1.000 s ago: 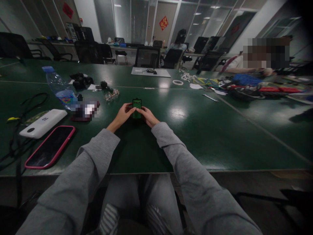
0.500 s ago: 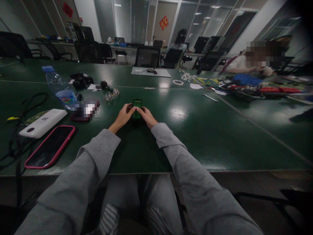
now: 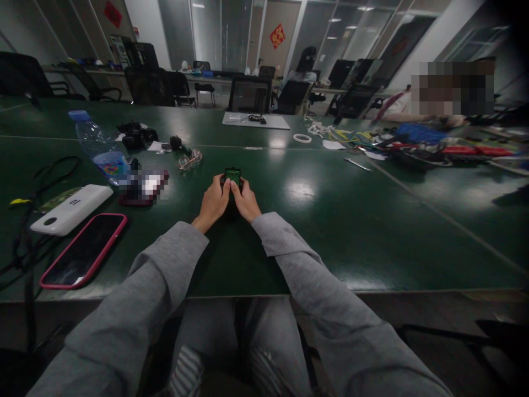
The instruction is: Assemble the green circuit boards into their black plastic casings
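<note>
Grey sleeves [image 3: 165, 270]: stretched forward over the near edge of the dark green worktop [image 3: 384, 237].
Pink-cased phone [image 3: 85, 251]: lying flat at the left, with dark screen up.
White power bank [image 3: 72, 209]: lying just beyond the phone.
Left hand [image 3: 212, 201]: grip clamped on the left side of the circuit board [image 3: 232, 175], thumb on its near face.
Right hand [image 3: 247, 201]: grip clamped on the right side, thumb close beside the other one.
Circuit board: green, in black frame, held between both hands; lower part hidden, so contact with the worktop impossible to tell.
Plastic bottle [image 3: 99, 149]: blue-capped, at the left, well apart from the hands.
Eyeglasses [image 3: 190, 160]: lying beyond the left hand.
Wrench [image 3: 357, 165]: lying far to the right.
Black chair [image 3: 250, 94]: behind the far edge.
</note>
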Motion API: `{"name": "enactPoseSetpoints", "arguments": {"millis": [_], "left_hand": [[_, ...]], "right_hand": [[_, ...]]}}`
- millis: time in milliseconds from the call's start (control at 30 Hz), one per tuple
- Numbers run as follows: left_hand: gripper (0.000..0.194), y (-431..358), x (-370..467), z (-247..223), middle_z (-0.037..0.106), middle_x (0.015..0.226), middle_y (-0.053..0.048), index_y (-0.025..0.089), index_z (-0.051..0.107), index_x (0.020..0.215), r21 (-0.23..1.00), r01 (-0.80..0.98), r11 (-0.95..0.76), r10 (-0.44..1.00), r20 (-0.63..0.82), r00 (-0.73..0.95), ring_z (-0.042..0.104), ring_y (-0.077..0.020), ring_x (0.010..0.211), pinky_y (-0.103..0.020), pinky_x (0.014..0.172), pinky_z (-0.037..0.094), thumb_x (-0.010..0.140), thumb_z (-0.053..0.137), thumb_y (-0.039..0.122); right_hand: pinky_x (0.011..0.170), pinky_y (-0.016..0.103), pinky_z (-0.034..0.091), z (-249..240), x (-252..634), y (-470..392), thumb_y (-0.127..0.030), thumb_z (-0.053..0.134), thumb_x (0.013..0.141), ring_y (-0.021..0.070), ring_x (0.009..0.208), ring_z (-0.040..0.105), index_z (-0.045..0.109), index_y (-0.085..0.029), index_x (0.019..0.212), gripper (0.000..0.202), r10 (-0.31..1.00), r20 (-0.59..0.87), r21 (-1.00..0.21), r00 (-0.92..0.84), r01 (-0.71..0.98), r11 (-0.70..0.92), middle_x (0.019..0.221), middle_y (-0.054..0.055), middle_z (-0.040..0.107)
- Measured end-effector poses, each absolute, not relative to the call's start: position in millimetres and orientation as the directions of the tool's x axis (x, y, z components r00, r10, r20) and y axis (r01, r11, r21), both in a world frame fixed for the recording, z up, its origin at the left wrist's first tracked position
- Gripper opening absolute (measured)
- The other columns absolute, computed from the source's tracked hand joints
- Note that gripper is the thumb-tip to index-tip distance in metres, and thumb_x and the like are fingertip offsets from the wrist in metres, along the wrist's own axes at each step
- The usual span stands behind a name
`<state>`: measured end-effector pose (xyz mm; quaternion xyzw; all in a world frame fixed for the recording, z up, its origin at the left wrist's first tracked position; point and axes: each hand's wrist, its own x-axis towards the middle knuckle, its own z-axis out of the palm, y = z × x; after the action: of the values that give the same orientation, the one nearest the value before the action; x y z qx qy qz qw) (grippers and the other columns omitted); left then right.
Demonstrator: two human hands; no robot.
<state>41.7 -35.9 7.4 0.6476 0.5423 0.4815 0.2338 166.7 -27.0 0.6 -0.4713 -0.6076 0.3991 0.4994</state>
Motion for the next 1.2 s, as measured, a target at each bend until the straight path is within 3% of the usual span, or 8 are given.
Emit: {"name": "enactPoseSetpoints", "arguments": {"millis": [433, 667, 1200], "left_hand": [[0.054, -37.4, 45.0, 6.7, 0.065, 0.115, -0.016, 0.017, 0.044, 0.128, 0.709, 0.627, -0.322, 0.893, 0.448, -0.048, 0.064, -0.0286, 0.103, -0.045, 0.092, 0.046, 0.096, 0.027, 0.057], [0.050, -33.8, 41.4, 5.4, 0.067, 0.111, -0.015, 0.018, 0.047, 0.126, 0.763, 0.568, -0.310, 0.905, 0.420, -0.071, 0.065, -0.0267, 0.100, -0.043, 0.088, 0.048, 0.097, 0.029, 0.054], [0.047, -36.3, 41.1, 8.8, 0.068, 0.105, -0.014, 0.018, 0.048, 0.125, 0.761, 0.565, -0.318, 0.899, 0.431, -0.074, 0.066, -0.0264, 0.095, -0.041, 0.085, 0.048, 0.096, 0.033, 0.052]], "right_hand": [[0.104, 0.047, 0.041, -0.6, 166.9, -25.8, -0.067, 0.036, 0.092, 0.0273, 0.117, 0.058, 0.046, -0.016, 0.127, 0.063, 0.939, 0.343, -0.896, -0.022, 0.292, 0.335, 0.122, 0.015, 0.062], [0.105, 0.046, 0.042, -3.9, 167.9, -23.5, -0.069, 0.037, 0.090, 0.0263, 0.119, 0.057, 0.047, -0.017, 0.127, 0.064, 0.934, 0.355, -0.899, -0.034, 0.262, 0.351, 0.124, 0.015, 0.061], [0.100, 0.046, 0.045, -4.6, 168.1, -23.0, -0.068, 0.033, 0.092, 0.0259, 0.112, 0.061, 0.048, -0.019, 0.125, 0.061, 0.930, 0.365, -0.893, -0.036, 0.271, 0.360, 0.119, 0.013, 0.064]]}}
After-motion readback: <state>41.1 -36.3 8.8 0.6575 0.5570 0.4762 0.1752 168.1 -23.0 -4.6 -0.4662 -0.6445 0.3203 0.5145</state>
